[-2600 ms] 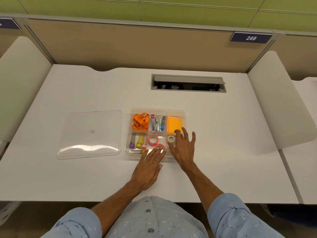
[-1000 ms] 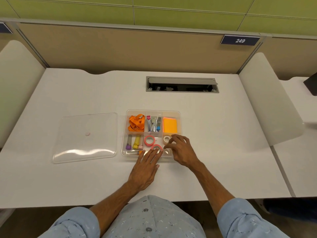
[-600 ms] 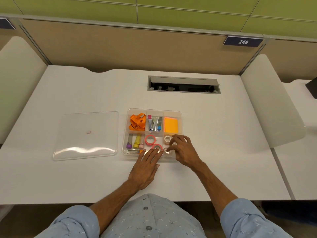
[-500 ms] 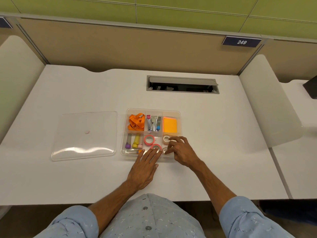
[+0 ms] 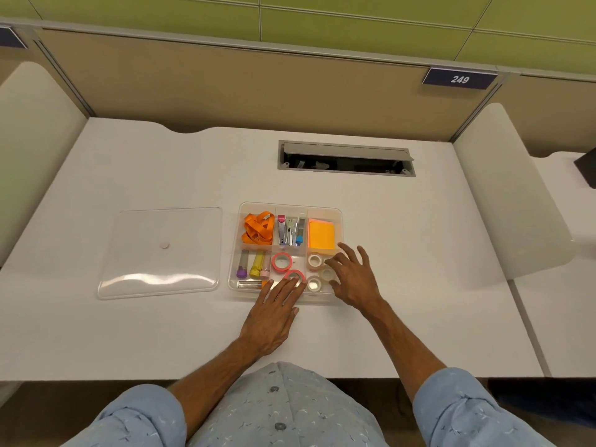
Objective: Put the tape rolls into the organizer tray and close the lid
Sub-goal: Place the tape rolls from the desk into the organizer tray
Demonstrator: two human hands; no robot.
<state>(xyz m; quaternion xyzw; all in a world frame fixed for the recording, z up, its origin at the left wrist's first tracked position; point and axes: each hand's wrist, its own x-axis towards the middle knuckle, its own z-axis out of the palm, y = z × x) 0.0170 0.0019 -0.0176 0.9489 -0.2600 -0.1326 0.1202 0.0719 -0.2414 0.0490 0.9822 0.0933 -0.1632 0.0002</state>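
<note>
The clear organizer tray [image 5: 337,211] sits mid-desk without its lid. Its front middle compartment holds two pink tape rolls [image 5: 282,262]; the nearer pink roll [image 5: 294,275] is touched by the fingertips of my left hand [image 5: 274,312], which lies flat across the tray's front edge. The front right compartment holds three whitish tape rolls [image 5: 314,261]. My right hand [image 5: 353,279] hovers over that compartment with fingers spread, holding nothing. The clear lid [image 5: 161,251] lies flat on the desk left of the tray.
The tray's back compartments hold an orange lanyard [image 5: 258,228], staplers [image 5: 290,230] and orange sticky notes [image 5: 321,234]; small tubes [image 5: 254,268] fill the front left. An open cable slot [image 5: 346,159] lies behind. White dividers [image 5: 509,188] flank the desk.
My right hand has opened and lifted off the whitish rolls, uncovering three of them in the front right compartment. The left hand has stayed on the tray's front edge.
</note>
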